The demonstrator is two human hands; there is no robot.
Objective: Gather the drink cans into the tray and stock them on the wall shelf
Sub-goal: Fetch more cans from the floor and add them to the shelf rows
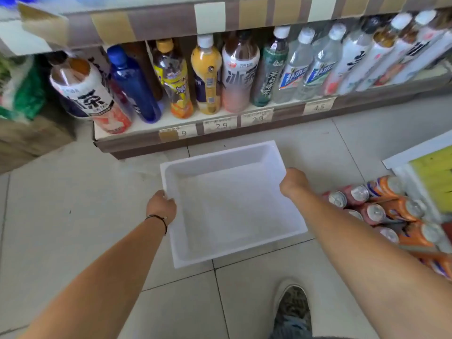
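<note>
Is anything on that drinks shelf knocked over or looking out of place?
Yes. At the left end of the bottom shelf, a large iced tea bottle leans steeply left while its neighbours stand straighter, though the wide lens exaggerates tilt. The drink cans lie on their sides on the floor, right of the white tray.

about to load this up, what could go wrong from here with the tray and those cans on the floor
1. The white tray is held only by its side rims, left hand and right hand; once loaded, that thin-edge grip may slip or the tray may flex.
2. The cans stand packed together beside the right forearm; a sweep could topple them.
3. The shoe is near the tray, so stepping forward might kick it.
</note>
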